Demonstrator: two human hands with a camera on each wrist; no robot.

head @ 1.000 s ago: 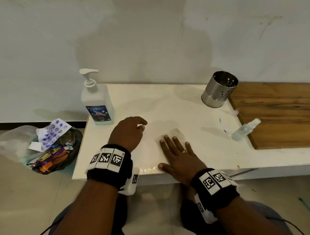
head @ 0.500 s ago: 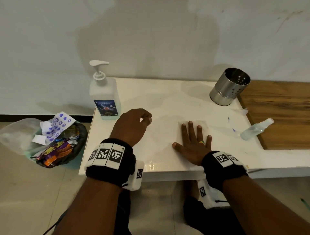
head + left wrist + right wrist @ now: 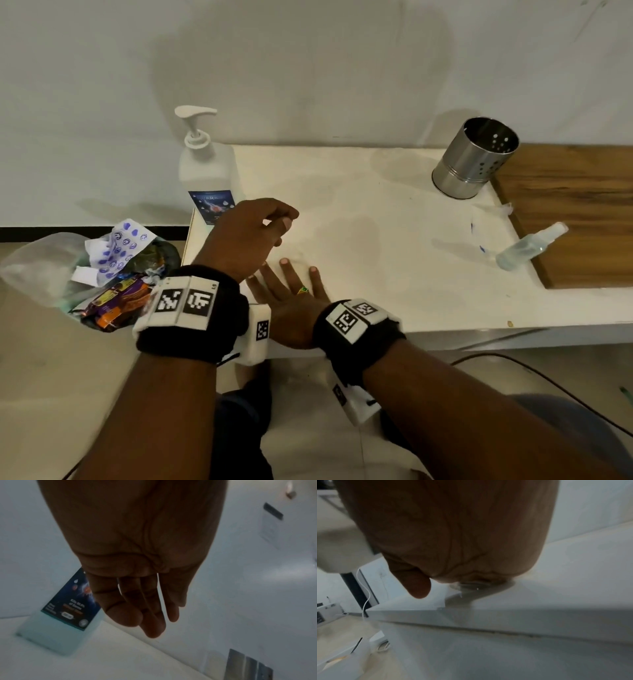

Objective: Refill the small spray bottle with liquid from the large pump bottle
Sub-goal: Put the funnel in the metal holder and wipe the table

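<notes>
Two hands were nearest us, and neither had hold of a bottle, so we judged the refill had not yet begun in earnest. Our right hand [image 3: 291, 301] lay flat on the white tabletop [image 3: 359, 212] at its near edge, fingers straight and spread, pressing what looked like a thin wet tissue; the right wrist view was too blurred to tell us more. Our left hand [image 3: 246, 236] hovered just above and beside the right hand, fingers loosely curled and holding nothing, and in the left wrist view its fingers [image 3: 150, 615] hung relaxed in the air.

Taking the large pump bottle [image 3: 205, 171] as our landmark: it stood upright at the tabletop's far left corner, just beyond the left hand and not touched by it. The small spray bottle [image 3: 529, 246] lay on its side well to the right of the pump bottle, against the edge of a wooden board [image 3: 575, 219], with its cap seemingly still on. A steel perforated holder [image 3: 474, 157] stood far to the right of the pump bottle, beyond the spray bottle.

We took the step in hand to be clearing up before starting. The next move, we thought, called for reaching right across to fetch the spray bottle, standing it up, unscrewing its top and bringing it under the pump nozzle.
</notes>
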